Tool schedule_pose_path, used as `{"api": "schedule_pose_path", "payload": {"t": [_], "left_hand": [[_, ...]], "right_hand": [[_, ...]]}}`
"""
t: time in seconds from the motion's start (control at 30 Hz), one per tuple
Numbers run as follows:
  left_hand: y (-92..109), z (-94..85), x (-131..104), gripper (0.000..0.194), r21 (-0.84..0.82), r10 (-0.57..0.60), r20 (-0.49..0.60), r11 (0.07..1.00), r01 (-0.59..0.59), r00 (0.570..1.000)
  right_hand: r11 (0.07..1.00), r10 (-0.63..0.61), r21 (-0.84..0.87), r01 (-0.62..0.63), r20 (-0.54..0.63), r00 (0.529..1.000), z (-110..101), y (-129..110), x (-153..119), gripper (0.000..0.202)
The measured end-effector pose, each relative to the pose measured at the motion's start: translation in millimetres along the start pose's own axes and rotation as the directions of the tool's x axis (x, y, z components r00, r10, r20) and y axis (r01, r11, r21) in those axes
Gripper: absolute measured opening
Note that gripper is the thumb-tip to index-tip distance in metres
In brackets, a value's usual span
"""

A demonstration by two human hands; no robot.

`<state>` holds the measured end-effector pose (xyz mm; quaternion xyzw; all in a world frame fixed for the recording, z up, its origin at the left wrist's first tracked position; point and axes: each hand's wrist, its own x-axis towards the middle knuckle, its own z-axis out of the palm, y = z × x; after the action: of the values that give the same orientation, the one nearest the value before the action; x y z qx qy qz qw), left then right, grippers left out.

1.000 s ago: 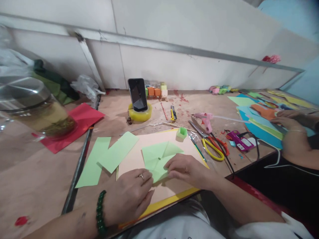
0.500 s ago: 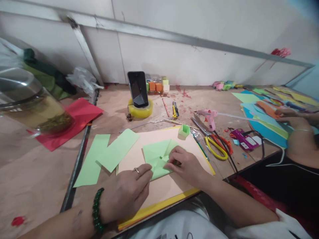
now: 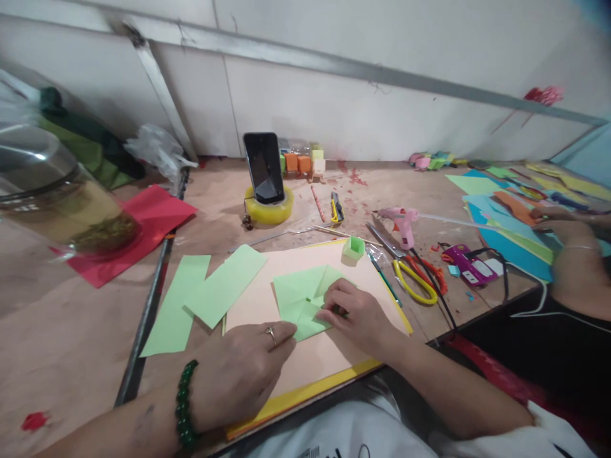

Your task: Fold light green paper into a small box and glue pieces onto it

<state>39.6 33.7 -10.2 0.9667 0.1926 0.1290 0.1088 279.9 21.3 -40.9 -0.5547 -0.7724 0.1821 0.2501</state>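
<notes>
Light-green folded paper (image 3: 292,294) lies between both hands, a flap pinched in the curled fingers of the right hand (image 3: 356,315); the left hand (image 3: 243,362) touches its near corner with fingertips, whether gripping I cannot tell. Beneath spreads a peach sheet (image 3: 329,361), bearing a small green box (image 3: 354,249).

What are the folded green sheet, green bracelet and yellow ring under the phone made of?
Folded green sheet: matte paper, from its crisp creases. Green bracelet: glossy beads with highlights, perhaps glass, stone or plastic. Yellow ring: probably a plastic tape roll, given its smooth, shiny wall.
</notes>
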Motion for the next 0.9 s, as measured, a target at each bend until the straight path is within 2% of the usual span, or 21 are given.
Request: {"api": "schedule_pose_path", "payload": {"t": [0.17, 0.33, 0.47, 0.6, 0.67, 0.77, 0.9], "left_hand": [[-3.7, 1.2, -0.6, 0.022, -0.064, -0.039, 0.017, 0.997, 0.04, 0.999], [-5.6, 3.6, -1.6, 0.024, -0.081, 0.02, -0.038, 0.996, -0.023, 0.999], [-4.1, 3.0, -1.0, 0.025, -0.03, 0.051, -0.033, 0.998, -0.052, 0.998], [-2.7, 4.1, -0.2, 0.027, 0.02, 0.061, -0.014, 0.998, -0.06, 0.998], [-2.4, 4.6, 0.0, 0.027, 0.028, 0.064, -0.007, 0.998, -0.064, 0.998], [-2.3, 3.7, -0.1, 0.026, 0.025, 0.063, 0.026, 0.998, -0.064, 0.998], [-2.4, 1.5, -1.0, 0.023, -0.001, 0.04, 0.051, 0.999, -0.04, 0.998]], "right_hand": [[1.0, -0.004, -0.015, 0.004, 0.004, 1.0, -0.2, -2.9, 0.6, 0.018], [0.999, 0.027, -0.041, -0.026, 0.027, 0.999, -1.6, -6.7, 1.5, 0.018], [0.992, 0.047, -0.12, -0.04, 0.055, 0.997, -4.7, -14.0, 0.5, 0.013], [0.957, 0.116, -0.274, -0.098, 0.05, 0.992, -4.7, -27.5, 0.7, 0.035], [0.935, 0.17, -0.326, -0.143, 0.055, 0.984, -4.6, -32.8, 1.5, 0.04], [0.922, 0.224, -0.344, -0.18, 0.094, 0.97, -8.1, -34.6, 1.5, 0.036], [0.934, 0.215, -0.316, -0.164, 0.131, 0.968, -18.9, -26.3, -3.8, 0.024]]}}
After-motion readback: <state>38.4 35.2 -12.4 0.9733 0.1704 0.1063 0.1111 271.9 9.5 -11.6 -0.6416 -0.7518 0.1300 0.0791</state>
